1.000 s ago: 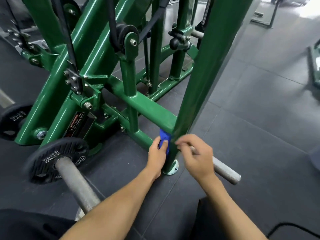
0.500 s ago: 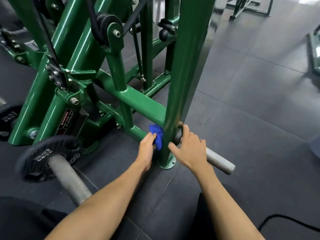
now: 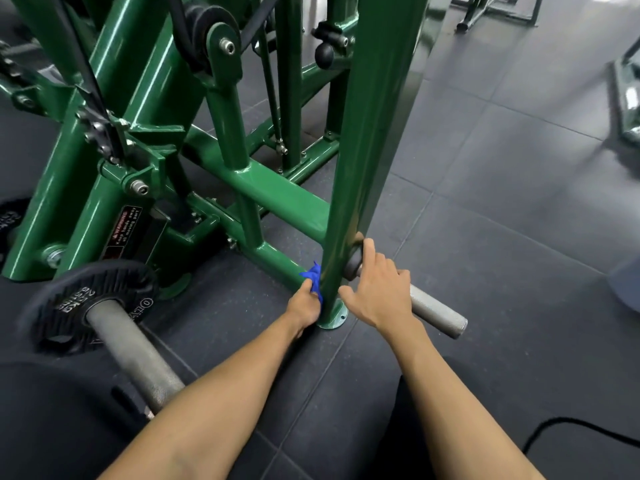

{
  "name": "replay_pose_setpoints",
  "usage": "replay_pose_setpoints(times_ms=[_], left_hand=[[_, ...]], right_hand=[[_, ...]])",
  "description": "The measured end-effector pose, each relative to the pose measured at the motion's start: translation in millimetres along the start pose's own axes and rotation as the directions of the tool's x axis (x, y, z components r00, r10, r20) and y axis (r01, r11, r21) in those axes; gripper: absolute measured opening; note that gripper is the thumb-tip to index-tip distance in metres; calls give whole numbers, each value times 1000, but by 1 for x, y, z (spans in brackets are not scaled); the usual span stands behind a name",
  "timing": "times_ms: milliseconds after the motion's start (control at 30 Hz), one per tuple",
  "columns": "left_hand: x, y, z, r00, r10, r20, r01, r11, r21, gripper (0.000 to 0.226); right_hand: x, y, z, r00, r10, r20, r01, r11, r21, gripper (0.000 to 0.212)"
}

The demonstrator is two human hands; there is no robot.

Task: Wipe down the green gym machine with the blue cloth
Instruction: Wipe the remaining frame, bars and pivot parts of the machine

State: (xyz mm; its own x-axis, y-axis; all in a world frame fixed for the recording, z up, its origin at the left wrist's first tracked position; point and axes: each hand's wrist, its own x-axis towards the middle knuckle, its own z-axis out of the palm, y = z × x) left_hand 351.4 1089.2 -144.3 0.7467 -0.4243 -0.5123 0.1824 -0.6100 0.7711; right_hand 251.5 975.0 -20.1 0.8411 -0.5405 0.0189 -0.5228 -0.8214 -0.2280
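Left hand (image 3: 306, 304) now lower on green machine post (image 3: 353, 188), close to foot plate (image 3: 341, 318); right hand (image 3: 379, 292) gone from post front to steel peg (image 3: 438, 313). Left fingers pinch blue cloth (image 3: 313, 275), bunched against post left side, near floor. Right hand lies open over peg. Risk: small bunch slips out, bare knuckles rub metal.

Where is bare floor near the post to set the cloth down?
Bare floor right of the green post, beyond the steel peg under the right hand. Left is crowded: left hand, blue cloth, low rail, weight plate.
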Motion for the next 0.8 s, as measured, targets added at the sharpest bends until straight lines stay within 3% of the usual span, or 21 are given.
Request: replay_pose_setpoints(times_ms=[133,233,333,467,600,800], left_hand=[[9,-22,18,997,-74,-20,74,997,-32,39],[16,-27,31,987,-158,-10,153,969,-196,39],[27,-21,33,956,-291,47,276,828,-489,43],[42,-12,22,941,-333,-55,202,688,-697,39],[39,-10,22,946,-325,-9,240,717,-654,46],[23,-14,35,930,-366,31,321,770,-551,35]], right_hand=[[1,2,4,1000,8,1,-8,999,-34,93],[0,3,7,1000,7,-17,-8,999,-47,92],[1,3,10,999,7,-33,-10,998,-69,92],[2,3,12,999,3,-47,-8,996,-94,92],[2,2,16,998,3,-59,-9,995,-98,95],[1,1,14,998,7,-57,-13,995,-102,92]])
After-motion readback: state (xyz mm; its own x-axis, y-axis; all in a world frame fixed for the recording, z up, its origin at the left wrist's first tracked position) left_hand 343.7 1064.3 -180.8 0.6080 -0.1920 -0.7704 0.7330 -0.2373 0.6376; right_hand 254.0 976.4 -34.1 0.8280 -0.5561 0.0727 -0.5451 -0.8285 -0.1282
